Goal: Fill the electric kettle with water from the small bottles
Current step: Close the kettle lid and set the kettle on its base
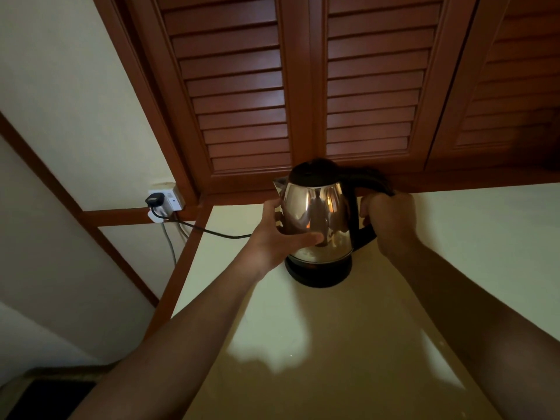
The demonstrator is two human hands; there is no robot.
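Steel, shiny and rounded, the kettle (318, 219) stands upright on its black base (319, 272) toward the far side of the pale tabletop (333, 344), just in front of the brown louvred wooden doors (303, 86). Its black lid (315, 172) is closed on top, and its small spout (279, 184) points left. The left hand (280, 234) is cupped around the left side of the metal body, with the thumb laid across the near face and the fingers curled behind, so it is closed on the kettle. The right hand (389, 219) is wrapped around the black handle (363, 207) on the right side, with the fingers folded tight about it. Both bare forearms reach in from the near edge. A dark cord (212, 231) runs left from behind the left hand to a black plug (155, 200) in a white wall socket (166, 200), well to the left of the kettle. Beside it a grey cable (169, 244) drops down the wall. Light falls in pale patches on the near tabletop.
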